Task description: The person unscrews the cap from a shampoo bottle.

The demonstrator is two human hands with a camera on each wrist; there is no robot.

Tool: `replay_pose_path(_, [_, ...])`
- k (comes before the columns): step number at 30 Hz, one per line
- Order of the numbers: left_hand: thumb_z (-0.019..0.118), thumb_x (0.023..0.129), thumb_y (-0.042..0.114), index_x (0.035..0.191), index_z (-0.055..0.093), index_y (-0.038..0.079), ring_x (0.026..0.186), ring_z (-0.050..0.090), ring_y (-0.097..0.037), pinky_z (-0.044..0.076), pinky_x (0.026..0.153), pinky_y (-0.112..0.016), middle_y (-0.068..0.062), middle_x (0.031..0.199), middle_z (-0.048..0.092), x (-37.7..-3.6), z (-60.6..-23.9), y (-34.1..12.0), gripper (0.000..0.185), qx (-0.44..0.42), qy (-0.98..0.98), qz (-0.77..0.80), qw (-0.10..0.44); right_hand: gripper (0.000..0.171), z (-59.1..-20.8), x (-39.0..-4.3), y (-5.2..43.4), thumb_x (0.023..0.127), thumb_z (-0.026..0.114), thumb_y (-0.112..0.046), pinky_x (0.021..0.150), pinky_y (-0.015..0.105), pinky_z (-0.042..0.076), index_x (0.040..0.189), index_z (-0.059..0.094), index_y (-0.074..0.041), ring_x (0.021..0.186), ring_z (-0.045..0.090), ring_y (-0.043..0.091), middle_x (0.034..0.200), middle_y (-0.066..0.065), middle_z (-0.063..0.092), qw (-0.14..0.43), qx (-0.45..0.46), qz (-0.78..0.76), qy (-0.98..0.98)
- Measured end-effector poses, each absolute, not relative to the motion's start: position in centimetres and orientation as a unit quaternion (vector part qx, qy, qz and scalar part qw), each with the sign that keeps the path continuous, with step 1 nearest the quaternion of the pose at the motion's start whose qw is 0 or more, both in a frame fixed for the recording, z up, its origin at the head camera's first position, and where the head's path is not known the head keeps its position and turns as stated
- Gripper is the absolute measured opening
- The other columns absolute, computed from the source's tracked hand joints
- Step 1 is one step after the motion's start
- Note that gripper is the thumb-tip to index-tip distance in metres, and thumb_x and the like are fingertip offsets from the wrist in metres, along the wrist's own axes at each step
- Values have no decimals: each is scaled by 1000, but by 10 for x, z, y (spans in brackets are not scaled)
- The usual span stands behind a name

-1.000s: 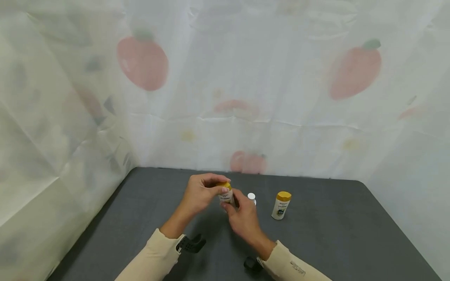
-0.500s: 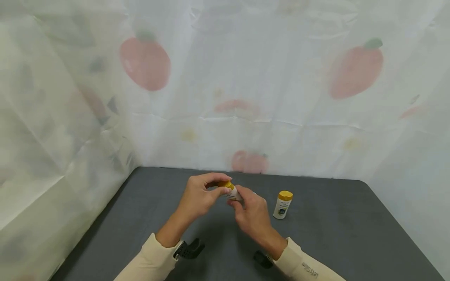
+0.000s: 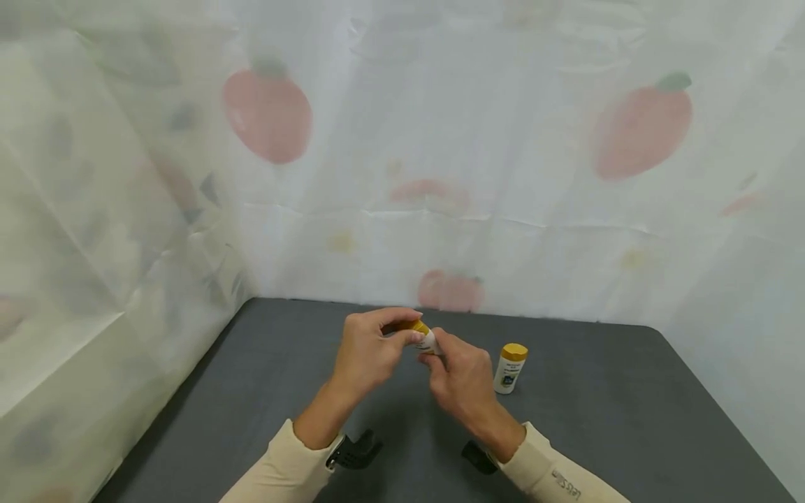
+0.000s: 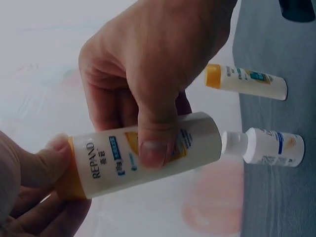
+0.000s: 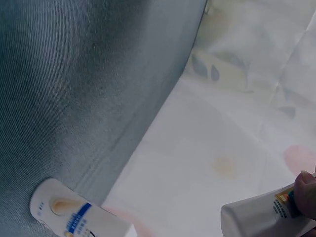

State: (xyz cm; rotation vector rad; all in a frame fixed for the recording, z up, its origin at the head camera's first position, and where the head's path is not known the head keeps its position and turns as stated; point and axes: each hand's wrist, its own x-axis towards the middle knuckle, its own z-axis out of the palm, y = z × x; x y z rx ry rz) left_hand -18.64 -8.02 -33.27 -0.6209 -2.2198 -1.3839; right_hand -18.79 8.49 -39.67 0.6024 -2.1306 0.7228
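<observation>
Right hand [image 3: 462, 372] grips one white plastic bottle [image 4: 129, 165], left hand [image 3: 371, 355] pinches its yellow cap [image 4: 74, 180]; nearby stand one yellow-capped white bottle [image 3: 509, 369], one white-capped white bottle [image 4: 270, 147].

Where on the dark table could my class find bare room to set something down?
Right: the patch of table between the standing yellow-capped bottle and the right edge. Left: between the left sleeve and the left edge. The middle is crowded: left hand and right hand hold another bottle, and a white bottle stands nearby.
</observation>
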Motion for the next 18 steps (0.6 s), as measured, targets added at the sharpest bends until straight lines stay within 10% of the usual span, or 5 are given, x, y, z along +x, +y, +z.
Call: replay_pose_path(18, [85,86,14,101,83,5,78,78,-23,64,67,-34,-11,89,82,-173,-331,-53,17,-104,-827,-480,273,28,-398,-186,86,75,90,-7,42,27,46,86,65,-10,46,58,13,67,0,69,478,219,203,-826])
